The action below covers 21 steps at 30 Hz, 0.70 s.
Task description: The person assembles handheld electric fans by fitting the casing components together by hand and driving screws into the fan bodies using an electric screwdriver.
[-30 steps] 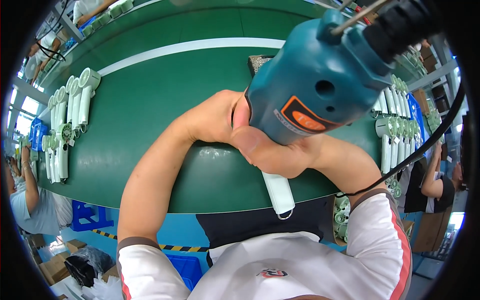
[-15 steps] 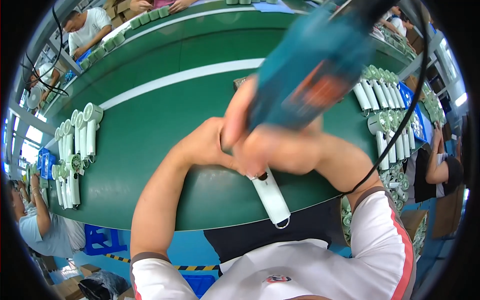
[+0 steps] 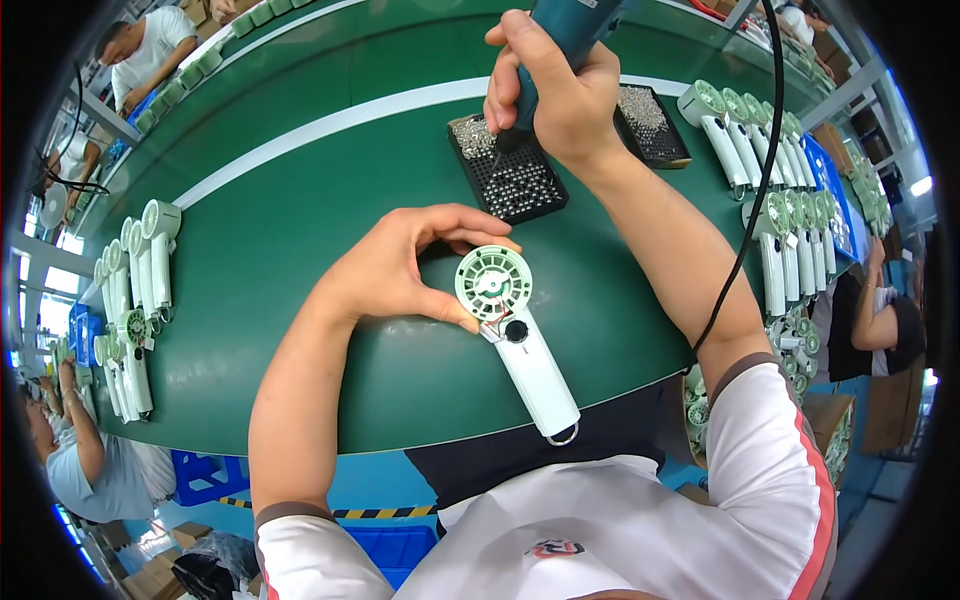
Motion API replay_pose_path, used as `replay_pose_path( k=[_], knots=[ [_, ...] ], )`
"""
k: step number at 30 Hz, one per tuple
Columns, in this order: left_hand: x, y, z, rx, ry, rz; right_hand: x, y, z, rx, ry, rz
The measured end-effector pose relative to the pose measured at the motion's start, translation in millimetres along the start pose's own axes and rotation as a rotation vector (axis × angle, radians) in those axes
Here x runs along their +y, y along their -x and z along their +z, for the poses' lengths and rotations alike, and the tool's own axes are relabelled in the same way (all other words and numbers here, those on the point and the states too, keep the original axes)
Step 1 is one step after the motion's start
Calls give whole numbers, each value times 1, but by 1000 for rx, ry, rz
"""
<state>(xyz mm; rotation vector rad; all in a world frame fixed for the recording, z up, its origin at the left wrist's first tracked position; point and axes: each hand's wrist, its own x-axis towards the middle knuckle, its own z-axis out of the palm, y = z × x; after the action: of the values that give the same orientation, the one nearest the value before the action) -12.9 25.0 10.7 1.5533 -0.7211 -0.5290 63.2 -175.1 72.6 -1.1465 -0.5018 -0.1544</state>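
On the green table before me lies a handheld fan (image 3: 541, 380) with a pale green round head, a white handle and a metal ring at its near end. Thin wires show at the neck, beside a black round knob. My left hand (image 3: 415, 265) grips the round head from the left, thumb at the neck and fingers round its far side. Higher up, my right hand (image 3: 570, 95) is wrapped round a teal electric screwdriver (image 3: 575, 30). Its lower end points into a black screw tray (image 3: 545, 207) holding many small silver screws. Whether the bit touches a screw, I cannot tell.
A second black tray of screws (image 3: 683, 162) lies right of the first. Rows of similar fans stand at the left (image 3: 160, 265) and right (image 3: 735, 155). A black cable (image 3: 768, 170) hangs down past my right arm. Co-workers sit around the line.
My right hand has carried the screwdriver up and away from the fan to the screw tray. The fan's round head, formerly covered, now shows. My left hand stays at the fan.
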Motion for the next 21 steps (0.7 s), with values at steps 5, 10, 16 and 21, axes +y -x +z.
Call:
replay_pose_path(
  k=[5,10,16,21],
  knots=[
    [0,0,0,-2,-23,4,7,0,-1,-28,24,16],
    [-2,-1,-2,-10,-38,19,10,0,-2,-11,46,34],
    [-2,-1,-2,-18,-21,27,10,-1,-2,-6,38,34],
    [-2,0,-2,-17,-23,24,11,0,-5,-66,70,30]
  ],
)
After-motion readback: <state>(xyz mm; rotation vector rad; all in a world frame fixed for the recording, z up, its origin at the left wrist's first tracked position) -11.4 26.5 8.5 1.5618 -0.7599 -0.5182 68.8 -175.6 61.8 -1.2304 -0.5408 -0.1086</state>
